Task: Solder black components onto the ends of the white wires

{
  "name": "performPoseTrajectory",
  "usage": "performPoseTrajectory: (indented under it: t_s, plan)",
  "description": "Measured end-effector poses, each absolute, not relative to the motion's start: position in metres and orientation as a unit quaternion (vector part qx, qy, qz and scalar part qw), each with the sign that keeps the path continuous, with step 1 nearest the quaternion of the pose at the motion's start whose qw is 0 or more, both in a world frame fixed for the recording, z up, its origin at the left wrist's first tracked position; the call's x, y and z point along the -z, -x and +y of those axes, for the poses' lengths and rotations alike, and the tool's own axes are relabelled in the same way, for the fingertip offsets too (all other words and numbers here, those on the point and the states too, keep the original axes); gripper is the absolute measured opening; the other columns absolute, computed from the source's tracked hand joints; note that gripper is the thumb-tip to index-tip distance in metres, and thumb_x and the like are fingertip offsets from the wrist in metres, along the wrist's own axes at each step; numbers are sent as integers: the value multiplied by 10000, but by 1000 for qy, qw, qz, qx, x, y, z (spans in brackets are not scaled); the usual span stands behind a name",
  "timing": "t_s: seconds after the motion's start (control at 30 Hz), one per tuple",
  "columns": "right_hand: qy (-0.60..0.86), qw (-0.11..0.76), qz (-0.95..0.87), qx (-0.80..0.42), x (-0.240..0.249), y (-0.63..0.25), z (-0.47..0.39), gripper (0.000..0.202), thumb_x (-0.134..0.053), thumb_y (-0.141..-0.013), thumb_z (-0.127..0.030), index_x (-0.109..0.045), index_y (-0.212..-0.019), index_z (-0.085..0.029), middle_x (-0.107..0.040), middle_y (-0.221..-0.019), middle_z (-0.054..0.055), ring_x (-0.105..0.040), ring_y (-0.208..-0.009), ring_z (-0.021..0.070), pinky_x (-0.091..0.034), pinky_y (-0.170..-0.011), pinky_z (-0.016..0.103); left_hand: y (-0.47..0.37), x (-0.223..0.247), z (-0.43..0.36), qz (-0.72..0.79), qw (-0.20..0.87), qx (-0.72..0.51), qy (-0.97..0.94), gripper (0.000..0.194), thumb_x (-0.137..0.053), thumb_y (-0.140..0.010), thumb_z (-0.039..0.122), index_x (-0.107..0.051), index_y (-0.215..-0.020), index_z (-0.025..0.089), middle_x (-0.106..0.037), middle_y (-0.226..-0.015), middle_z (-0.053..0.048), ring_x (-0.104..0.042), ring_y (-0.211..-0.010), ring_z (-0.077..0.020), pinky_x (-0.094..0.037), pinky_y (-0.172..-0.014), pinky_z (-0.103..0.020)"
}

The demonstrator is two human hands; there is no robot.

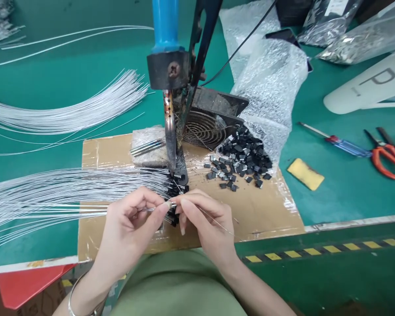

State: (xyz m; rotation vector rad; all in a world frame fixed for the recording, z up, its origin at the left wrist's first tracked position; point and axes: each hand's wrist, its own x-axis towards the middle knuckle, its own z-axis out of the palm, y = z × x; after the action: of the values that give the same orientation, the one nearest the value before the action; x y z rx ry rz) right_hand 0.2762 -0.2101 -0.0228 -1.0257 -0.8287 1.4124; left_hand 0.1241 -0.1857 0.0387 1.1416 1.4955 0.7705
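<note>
My left hand [130, 226] is closed, thumb and forefinger pinching the ends of several thin white wires [94, 210] that trail off to the left. Close against it, my right hand [212, 226] is also closed, with a thin strand of solder wire [217, 221] running through its fingers. A small shiny piece shows between the fingertips; its kind is hard to make out. Just above the hands, the tip of a blue-handled soldering iron [170, 145] points down from a black stand. Beneath it lie wires with black connectors [173, 188] on their ends.
Loose black connectors [246, 153] are heaped on the cardboard [270, 210] beside a fan [204, 127]. A wire bundle [85, 116] lies at left. On the right are a screwdriver [345, 145], scissors [390, 158], a yellow sponge [305, 174] and bubble wrap [266, 87].
</note>
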Motion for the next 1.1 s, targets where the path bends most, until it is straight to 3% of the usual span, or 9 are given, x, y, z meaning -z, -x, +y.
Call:
performPoseTrajectory:
  t_s: [0.33, 1.1]
  plan:
    - [413, 567, -270, -659, 20, -271, -207, 77, -818, -894, -304, -878, -906, -257, -720, -827, 19, -573, -467, 73, -497, -414, 214, -120, -33, -187, 589, 528, -338, -510, 193, -708, -949, 265, -699, -773, 188, -610, -616, 19, -443, -535, -97, -298, -489, -231]
    - [399, 535, -206, -716, 17, -277, -203, 70, -850, -844, -293, -864, -818, -229, -688, -685, -8, -516, -436, 62, -408, -384, 198, -117, -28, -190, 564, 520, -317, -558, 179, -663, -998, 246, -692, -827, 202, -672, -675, 19, -460, -570, -102, -322, -515, -241]
